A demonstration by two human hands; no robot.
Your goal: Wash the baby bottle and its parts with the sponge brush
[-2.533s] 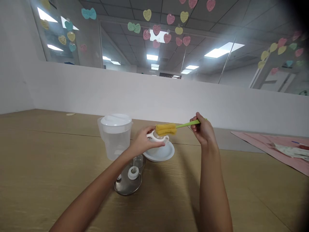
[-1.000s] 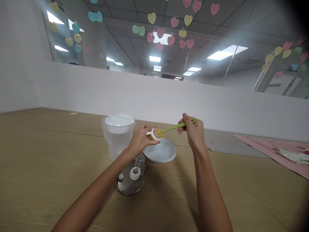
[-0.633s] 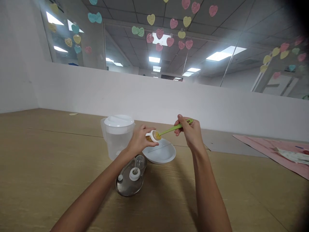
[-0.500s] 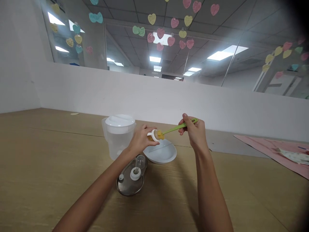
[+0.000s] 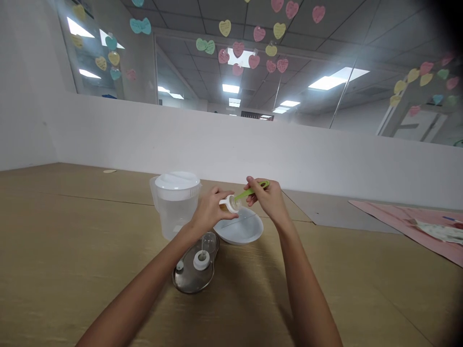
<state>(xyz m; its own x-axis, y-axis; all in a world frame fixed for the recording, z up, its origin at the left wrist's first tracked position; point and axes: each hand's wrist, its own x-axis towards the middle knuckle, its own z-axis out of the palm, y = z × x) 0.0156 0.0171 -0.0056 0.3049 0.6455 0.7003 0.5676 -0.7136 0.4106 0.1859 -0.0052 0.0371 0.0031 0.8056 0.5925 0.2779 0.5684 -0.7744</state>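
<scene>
My left hand (image 5: 210,208) is closed around a small baby bottle (image 5: 231,204), tipped on its side with its open mouth to the right. In my right hand (image 5: 265,195) is the green handle of a bottle brush (image 5: 249,191); its yellow sponge head is inside the bottle, mostly hidden. Beneath both hands stands a shallow white bowl (image 5: 249,234). Close under my left forearm lies a curved metal tray (image 5: 193,283), bearing a white bottle collar (image 5: 201,260), a clear dome-shaped cap (image 5: 210,242) and a small white piece (image 5: 180,265).
A clear pitcher (image 5: 173,212) with a white lid stands behind my left forearm. At the right lies a pink cloth (image 5: 383,217) with a pale patterned item (image 5: 437,231) on it. A white wall (image 5: 231,149) and glass panels close off the far side.
My right hand has moved left toward the bottle. The brush's yellow sponge head, at the bottle's mouth before, has gone inside. My left hand has hardly moved.
</scene>
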